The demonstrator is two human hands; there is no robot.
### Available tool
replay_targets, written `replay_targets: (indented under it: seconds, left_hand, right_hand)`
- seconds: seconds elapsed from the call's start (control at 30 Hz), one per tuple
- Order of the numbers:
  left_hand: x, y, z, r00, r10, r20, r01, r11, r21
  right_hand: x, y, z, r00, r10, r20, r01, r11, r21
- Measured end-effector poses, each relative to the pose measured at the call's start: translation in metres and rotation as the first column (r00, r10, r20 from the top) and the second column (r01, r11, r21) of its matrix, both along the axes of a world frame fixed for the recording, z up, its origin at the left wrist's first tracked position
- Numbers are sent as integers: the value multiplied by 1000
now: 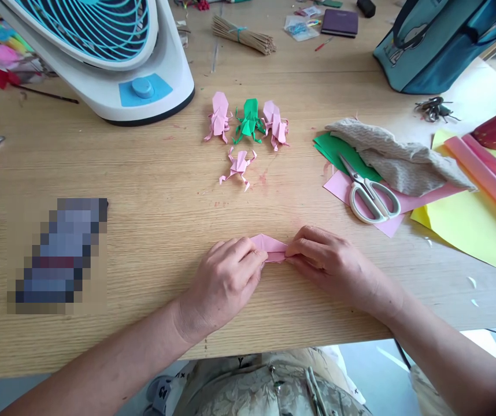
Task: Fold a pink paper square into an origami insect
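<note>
A small folded piece of pink paper [269,244] lies between my hands near the front of the wooden table. My left hand [229,274] pinches its left end, and my right hand [332,260] pinches the right end. A crease and a raised point show along its upper side; my fingers cover both ends. Beyond it lies a small pink origami frog [239,164]. Behind that stand a green paper figure [250,120] and two pink paper figures, one on the left [219,115] and one on the right [276,122].
White-handled scissors [372,199] rest on pink and green paper beside a grey cloth [398,153]. Yellow sheets [477,231] lie at the right. A fan [152,98] stands back left, a blue bag [430,58] back right. A blurred-out phone-like object [61,251] lies left.
</note>
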State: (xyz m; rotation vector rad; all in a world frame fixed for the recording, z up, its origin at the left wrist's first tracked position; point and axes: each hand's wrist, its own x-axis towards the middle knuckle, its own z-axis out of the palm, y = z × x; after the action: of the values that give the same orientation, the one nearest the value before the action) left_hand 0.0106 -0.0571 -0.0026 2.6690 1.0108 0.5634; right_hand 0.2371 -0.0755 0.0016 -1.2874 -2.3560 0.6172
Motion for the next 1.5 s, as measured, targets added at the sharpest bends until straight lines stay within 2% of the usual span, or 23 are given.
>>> replay_targets:
  seconds: [0.27, 0.47, 0.77, 1.2, 1.5]
  left_hand:
    - [-2, 1, -3, 1000, -6, 27, 7, 999, -33]
    - [0, 3, -5, 998, 23, 57, -21, 999, -35]
    - [1, -3, -2, 996, 86, 5, -85, 995, -59]
    - [6, 0, 3, 992, 125, 8, -122, 977, -177]
    - [9, 2, 6, 989, 145, 32, -134, 965, -226]
  right_hand:
    - [-3, 0, -2, 997, 25, 75, -29, 998, 49]
    - [-4, 1, -8, 998, 12, 69, -19, 995, 96]
    - [-11, -1, -2, 998, -50, 36, 50, 999, 11]
    - [-18, -1, -2, 982, -191, -2, 190, 979, -79]
    - [-20, 1, -1, 978, -209, -5, 208, 973, -101]
